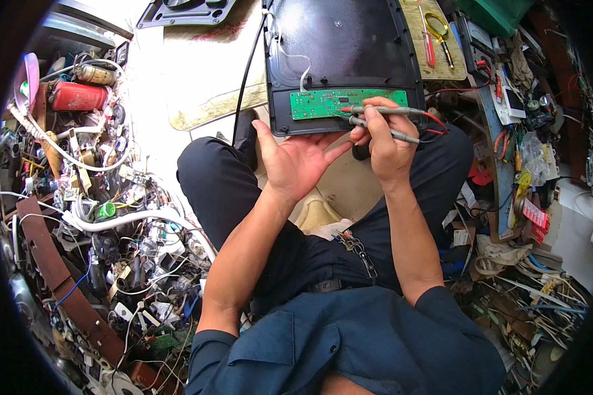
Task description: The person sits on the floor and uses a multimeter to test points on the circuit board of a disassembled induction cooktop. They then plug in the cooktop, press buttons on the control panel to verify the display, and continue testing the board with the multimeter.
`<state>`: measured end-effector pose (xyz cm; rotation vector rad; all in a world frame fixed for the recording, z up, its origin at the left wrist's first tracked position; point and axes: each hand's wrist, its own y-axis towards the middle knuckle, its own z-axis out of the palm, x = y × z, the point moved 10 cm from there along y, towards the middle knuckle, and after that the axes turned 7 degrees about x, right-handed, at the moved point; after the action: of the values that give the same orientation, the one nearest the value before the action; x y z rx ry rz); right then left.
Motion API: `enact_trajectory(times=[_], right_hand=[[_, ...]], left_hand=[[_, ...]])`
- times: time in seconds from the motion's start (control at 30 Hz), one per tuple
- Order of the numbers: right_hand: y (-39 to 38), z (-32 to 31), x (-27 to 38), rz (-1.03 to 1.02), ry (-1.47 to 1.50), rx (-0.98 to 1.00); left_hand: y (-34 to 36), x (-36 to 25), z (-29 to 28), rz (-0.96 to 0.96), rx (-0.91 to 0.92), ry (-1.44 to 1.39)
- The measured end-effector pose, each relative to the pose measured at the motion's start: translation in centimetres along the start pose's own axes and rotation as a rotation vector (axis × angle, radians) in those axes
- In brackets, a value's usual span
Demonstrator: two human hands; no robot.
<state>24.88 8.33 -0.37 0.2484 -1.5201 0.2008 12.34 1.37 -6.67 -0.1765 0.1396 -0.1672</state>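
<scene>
My right hand (392, 155) grips two grey test probes (402, 135) side by side, like a pair of chopsticks. Their tips point left at the green circuit board (316, 105); whether they touch it I cannot tell. This board lies along the near end of a large black plastic panel (339, 46). Palm up, my left hand (293, 163) is spread out at the panel's near edge, its fingertips partly hidden under that edge. A red lead (436, 120) runs from the probes, and a white cable (303, 59) reaches the board.
A screwdriver (429, 51) and a magnifying glass (436, 26) lie on the wooden board right of the panel. Another black part (184, 13) sits at the far left. Heaps of cables and parts (151, 263) crowd both sides, with a red cylinder (79, 97) at left.
</scene>
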Motion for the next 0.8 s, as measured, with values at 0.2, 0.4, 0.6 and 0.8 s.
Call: enact_trajectory(times=[0.2, 0.4, 0.6, 0.8], right_hand=[[0.0, -0.2, -0.2, 0.014, 0.014, -0.004], [0.1, -0.2, 0.1, 0.026, 0.023, -0.021], [0.2, -0.2, 0.2, 0.023, -0.016, -0.022], [0.2, 0.0, 0.3, 0.018, -0.033, -0.018]], left_hand=[[0.1, -0.1, -0.1, -0.005, -0.026, -0.009], [0.3, 0.0, -1.0, -0.018, -0.065, 0.025], [0.5, 0.0, -1.3, -0.038, -0.073, 0.046], [0.3, 0.0, -1.6, -0.037, -0.063, 0.024]])
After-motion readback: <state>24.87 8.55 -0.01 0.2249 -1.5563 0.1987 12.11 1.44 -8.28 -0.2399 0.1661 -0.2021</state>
